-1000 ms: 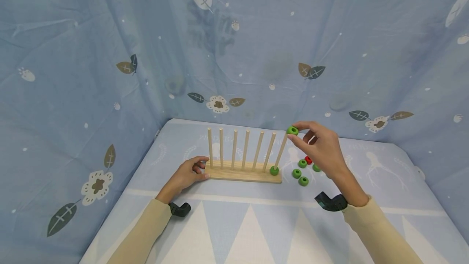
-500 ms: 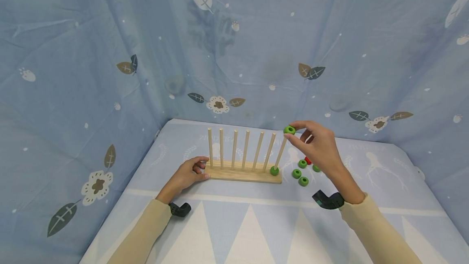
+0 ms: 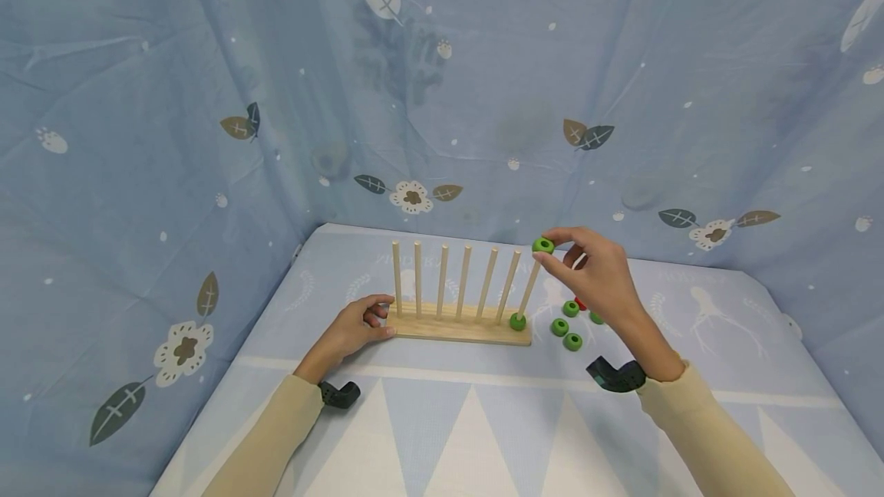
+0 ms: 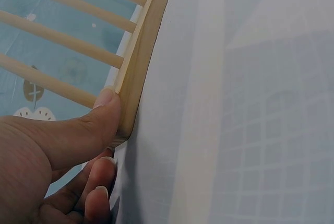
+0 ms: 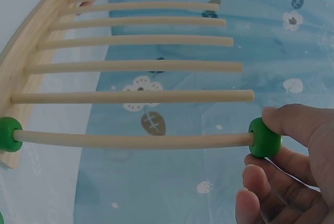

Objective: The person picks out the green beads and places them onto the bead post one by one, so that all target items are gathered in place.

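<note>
A wooden peg stand with a row of several upright pegs lies across the table. My left hand grips the left end of its base, the thumb on one face and fingers curled at the other, as the left wrist view shows. Between right thumb and fingertips, my right hand pinches a green bead at the top of the rightmost peg. In the right wrist view the peg's tip meets the bead's hole. Another green bead sits at the foot of that same peg.
Right of the stand lie several loose green beads and a red one, partly behind my right hand. A patterned blue cloth hangs behind the table and along its sides. Each wrist wears a black camera mount.
My right hand has moved slightly left with its green bead, bringing it from beside the rightmost peg's tip to over it. The left hand and the stand have stayed put.
</note>
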Available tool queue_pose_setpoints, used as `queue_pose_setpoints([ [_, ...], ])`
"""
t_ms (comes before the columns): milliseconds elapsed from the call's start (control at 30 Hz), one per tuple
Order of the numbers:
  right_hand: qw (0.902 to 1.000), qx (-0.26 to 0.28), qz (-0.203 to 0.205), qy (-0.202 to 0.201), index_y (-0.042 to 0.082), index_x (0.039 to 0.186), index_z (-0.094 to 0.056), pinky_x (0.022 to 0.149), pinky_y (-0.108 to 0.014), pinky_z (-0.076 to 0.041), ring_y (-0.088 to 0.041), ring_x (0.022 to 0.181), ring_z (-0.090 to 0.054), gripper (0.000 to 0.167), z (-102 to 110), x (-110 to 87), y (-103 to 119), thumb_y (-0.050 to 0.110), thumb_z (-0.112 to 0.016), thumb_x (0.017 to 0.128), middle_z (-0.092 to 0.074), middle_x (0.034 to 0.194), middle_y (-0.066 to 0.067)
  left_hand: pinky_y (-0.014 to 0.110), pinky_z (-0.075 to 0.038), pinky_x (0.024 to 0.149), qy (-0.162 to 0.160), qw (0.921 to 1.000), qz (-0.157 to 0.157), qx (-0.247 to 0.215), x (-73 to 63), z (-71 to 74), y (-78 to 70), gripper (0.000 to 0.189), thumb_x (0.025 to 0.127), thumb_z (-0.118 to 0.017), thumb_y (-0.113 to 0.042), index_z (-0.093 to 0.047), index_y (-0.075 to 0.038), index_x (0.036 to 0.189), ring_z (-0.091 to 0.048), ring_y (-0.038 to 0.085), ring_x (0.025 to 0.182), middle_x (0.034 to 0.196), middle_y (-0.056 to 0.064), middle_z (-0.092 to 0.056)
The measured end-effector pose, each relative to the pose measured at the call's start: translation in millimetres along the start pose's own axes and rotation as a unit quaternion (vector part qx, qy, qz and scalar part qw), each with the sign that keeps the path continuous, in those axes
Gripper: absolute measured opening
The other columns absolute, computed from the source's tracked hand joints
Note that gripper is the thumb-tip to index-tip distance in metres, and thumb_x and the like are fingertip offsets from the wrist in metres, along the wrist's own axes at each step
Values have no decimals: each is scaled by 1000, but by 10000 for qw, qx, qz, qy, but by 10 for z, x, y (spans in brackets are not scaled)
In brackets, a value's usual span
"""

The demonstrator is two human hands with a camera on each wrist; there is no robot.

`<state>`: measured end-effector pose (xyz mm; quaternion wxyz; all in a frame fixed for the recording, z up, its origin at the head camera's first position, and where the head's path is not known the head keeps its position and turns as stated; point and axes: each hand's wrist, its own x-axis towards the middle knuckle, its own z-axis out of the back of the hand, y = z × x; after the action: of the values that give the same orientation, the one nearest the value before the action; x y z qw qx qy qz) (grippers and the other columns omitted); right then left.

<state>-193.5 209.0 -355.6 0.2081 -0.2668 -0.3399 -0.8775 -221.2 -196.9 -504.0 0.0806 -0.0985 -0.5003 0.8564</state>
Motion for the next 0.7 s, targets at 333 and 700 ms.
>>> queue_pose_setpoints([
  [333, 10000, -44, 8, 72, 11, 117, -75, 56, -25, -47, -9, 67, -60, 31, -5, -2, -3, 18, -85, 88, -72, 104, -2, 37, -44, 80, 7, 10000, 23, 27, -6, 4, -3, 61, 88, -82, -7, -58, -9, 144, -54, 22, 92, 114, 8, -60],
  [700, 9999, -107, 104, 60, 12, 115, -76, 57, -25, -47, -9, 67, -58, 27, -2, -25, -41, 18, -83, 89, -70, 101, -2, 35, -44, 80, 4, 10000, 80, 39, 0, 2, -14, 61, 88, -83, -8, -59, -10, 144, -54, 22, 93, 115, 9, -60],
])
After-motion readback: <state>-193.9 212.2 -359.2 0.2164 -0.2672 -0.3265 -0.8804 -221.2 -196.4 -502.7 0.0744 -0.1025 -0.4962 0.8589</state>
